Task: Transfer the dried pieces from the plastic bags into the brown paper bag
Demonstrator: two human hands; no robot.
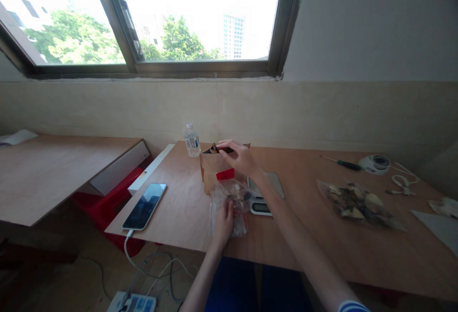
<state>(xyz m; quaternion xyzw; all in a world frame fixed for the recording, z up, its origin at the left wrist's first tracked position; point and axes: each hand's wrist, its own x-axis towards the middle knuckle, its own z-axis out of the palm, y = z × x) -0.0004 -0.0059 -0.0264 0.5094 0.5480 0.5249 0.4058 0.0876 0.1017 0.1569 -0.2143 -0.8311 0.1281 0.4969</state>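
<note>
My left hand [224, 221] is closed on a clear plastic bag [234, 190] with a few small pale and dark pieces inside, low in front of a brown paper bag [211, 171]. My right hand [241, 158] reaches over the paper bag's open mouth, thumb and fingers drawn together. A small dark brown piece [213, 149] shows at its fingertips; what it is, I cannot make out. Under my right forearm lies a flat digital scale [277, 183], partly covered. Red-edged clear zip bags [239, 228] lie flat beneath my left hand.
A water bottle [192, 141] stands behind the paper bag. At left lies a phone [145, 206] on a charging cable. To the right are a clear bag of dried pieces [358, 200], a screwdriver [348, 164], a white dome camera [375, 164] and a white cable [402, 184].
</note>
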